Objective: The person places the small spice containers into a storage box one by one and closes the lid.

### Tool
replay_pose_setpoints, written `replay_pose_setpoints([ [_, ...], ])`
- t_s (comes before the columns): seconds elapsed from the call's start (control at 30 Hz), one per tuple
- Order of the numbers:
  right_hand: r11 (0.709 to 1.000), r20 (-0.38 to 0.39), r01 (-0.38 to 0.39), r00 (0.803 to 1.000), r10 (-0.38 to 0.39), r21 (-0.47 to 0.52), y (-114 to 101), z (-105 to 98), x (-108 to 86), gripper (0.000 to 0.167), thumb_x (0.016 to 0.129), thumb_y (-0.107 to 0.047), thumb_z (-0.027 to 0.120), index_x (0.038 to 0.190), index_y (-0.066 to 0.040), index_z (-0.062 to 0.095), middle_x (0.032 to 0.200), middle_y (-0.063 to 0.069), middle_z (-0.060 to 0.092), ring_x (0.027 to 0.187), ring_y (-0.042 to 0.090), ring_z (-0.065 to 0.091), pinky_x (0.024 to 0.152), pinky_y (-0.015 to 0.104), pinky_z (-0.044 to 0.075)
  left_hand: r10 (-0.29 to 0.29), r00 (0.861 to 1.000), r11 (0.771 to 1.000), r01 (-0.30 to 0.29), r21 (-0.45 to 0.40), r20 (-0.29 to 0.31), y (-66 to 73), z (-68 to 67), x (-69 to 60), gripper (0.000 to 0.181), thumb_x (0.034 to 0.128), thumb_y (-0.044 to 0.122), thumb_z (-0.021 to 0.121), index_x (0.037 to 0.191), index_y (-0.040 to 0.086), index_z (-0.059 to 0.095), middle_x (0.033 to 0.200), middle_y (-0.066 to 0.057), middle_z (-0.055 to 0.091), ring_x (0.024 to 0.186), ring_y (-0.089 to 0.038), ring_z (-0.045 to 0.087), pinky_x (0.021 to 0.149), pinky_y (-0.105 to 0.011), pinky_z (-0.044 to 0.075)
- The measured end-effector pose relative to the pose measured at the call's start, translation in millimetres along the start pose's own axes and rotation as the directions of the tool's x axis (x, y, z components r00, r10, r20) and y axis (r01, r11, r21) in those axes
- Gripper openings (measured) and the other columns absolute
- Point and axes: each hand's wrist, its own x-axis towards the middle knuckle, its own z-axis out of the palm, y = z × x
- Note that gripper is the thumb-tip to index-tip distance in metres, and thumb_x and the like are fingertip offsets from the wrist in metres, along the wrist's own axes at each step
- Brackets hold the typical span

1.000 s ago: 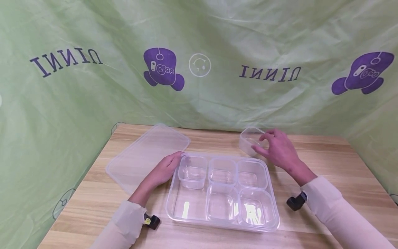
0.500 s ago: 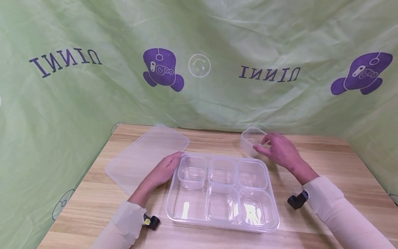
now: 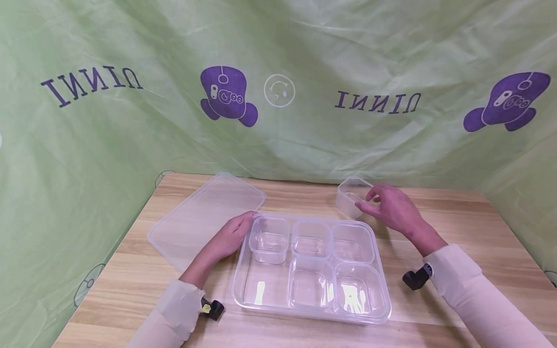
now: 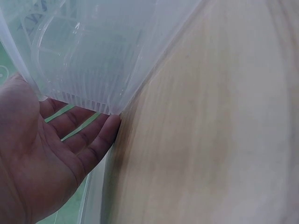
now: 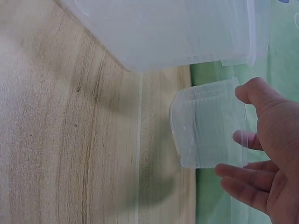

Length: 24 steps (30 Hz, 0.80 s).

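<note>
Clear plastic all over this wooden table. Big box sits front and centre with five small cups inside, three along the far row, two nearer. Left grip has its fingers fairly straight, touching the box's far-left corner. Right grip is at the rim of a loose cup, just past the box's far-right corner; thumb and fingers are apart, can't tell if they're pinching. Flat translucent lid lies back left.
</note>
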Motion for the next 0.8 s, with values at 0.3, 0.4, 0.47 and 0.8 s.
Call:
replay_pose_setpoints([
  [0.3, 1.0, 0.019, 0.001, 1.0, -0.002, 0.025, -0.5, -1.8, 0.2, 0.044, 0.095, -0.047, 0.072, 0.102, -0.004, 0.071, 0.112, 0.026, 0.07, 0.101, 0.045, 0.069, 0.08, 0.058, 0.055, -0.013, 1.0, 1.0, 0.013, 0.011, -0.005, 1.6, -0.1, -0.7, 0.042, 0.1148, 0.029, 0.032, 0.128, 0.007, 0.065, 0.121, -0.009, 0.067, 0.116, -0.026, 0.058, 0.109, -0.049, 0.041],
  [0.4, 0.999, 0.022, -0.007, 1.0, 0.007, 0.035, -0.5, -2.9, 0.2, 0.043, 0.096, -0.047, 0.071, 0.103, -0.004, 0.07, 0.113, 0.026, 0.07, 0.102, 0.045, 0.069, 0.081, 0.059, 0.055, -0.013, 1.0, 1.0, 0.013, 0.015, -0.007, 1.5, -0.4, -0.2, 0.042, 0.1147, 0.029, 0.033, 0.128, 0.007, 0.065, 0.122, -0.008, 0.067, 0.117, -0.026, 0.058, 0.11, -0.049, 0.041],
  [0.47, 0.999, 0.019, -0.011, 1.0, 0.01, 0.041, -0.4, -3.8, 0.2, 0.042, 0.096, -0.047, 0.072, 0.102, -0.005, 0.069, 0.114, 0.026, 0.07, 0.102, 0.045, 0.069, 0.081, 0.059, 0.055, -0.013, 1.0, 1.0, 0.013, 0.018, -0.009, 1.0, -0.5, 0.1, 0.042, 0.1147, 0.029, 0.033, 0.128, 0.007, 0.066, 0.122, -0.008, 0.067, 0.118, -0.026, 0.058, 0.11, -0.049, 0.041],
  [0.8, 0.999, -0.003, 0.013, 1.0, -0.013, 0.048, -3.6, -8.0, -1.2, 0.041, 0.095, -0.047, 0.072, 0.1, -0.006, 0.07, 0.112, 0.025, 0.07, 0.098, 0.044, 0.07, 0.079, 0.059, 0.056, -0.003, 1.0, 1.0, 0.003, 0.013, -0.008, 2.3, 0.1, -1.3, 0.042, 0.1145, 0.025, 0.032, 0.128, 0.003, 0.065, 0.121, -0.011, 0.067, 0.117, -0.026, 0.058, 0.11, -0.05, 0.042],
])
